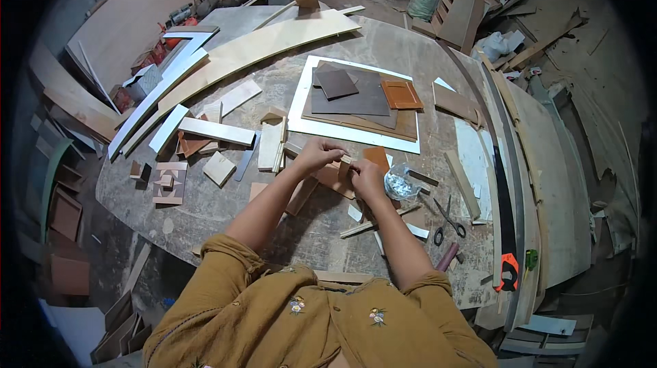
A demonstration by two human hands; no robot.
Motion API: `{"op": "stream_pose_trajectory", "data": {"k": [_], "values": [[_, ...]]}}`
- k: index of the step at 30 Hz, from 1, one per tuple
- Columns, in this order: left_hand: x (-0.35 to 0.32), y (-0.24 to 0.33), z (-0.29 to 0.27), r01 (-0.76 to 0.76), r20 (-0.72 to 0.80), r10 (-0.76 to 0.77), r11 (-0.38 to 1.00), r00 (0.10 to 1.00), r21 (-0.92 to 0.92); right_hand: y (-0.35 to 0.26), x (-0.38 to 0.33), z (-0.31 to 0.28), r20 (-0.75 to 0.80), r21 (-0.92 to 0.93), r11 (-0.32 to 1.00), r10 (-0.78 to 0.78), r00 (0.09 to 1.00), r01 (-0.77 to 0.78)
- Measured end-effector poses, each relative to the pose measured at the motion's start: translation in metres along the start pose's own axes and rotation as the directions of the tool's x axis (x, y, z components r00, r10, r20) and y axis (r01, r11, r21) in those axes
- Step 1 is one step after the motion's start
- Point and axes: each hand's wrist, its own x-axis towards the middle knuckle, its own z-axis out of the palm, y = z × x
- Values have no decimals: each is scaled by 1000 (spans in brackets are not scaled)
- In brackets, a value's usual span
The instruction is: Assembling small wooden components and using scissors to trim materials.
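Both hands meet over the middle of the worktable. My left hand (320, 155) has its fingers pinched at the top of a small light wood piece (345, 164). From the other side my right hand (368, 179) grips the same piece, hiding part of it. Below them lie brown wood pieces (301, 195). Beside my right hand is a clear plastic bag (400, 184) of small pale bits, too small to make out. A pair of scissors (449, 221) lies open to the right of my right forearm.
A white panel (298, 109) carries stacked dark and brown boards (349, 104). Long curved planks (253, 55) lie at the far left. A patterned wood block (169, 184) sits at the left. A handsaw with an orange handle (507, 272) and a green tape measure (531, 259) are at the right edge.
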Motion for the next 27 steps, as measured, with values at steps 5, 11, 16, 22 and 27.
{"op": "stream_pose_trajectory", "data": {"k": [5,11,16,22,27], "values": [[-2,-4,-3,18,22,-18,1000,1000,2,-1,0,-1,30,-42,999,-26,999,28],[-17,-10,8,-25,73,30,998,997,-58,-5,-6,-5,16,-52,998,-19,1000,20],[-28,-23,20,-134,62,152,963,986,-234,1,-8,0,-4,-39,997,-60,998,60],[-28,-30,23,-160,-6,160,987,987,-14,1,-10,1,-41,-89,989,-124,991,120],[-32,-21,28,-121,-84,128,989,988,89,-10,-15,-4,12,-152,986,-69,998,70]]}}
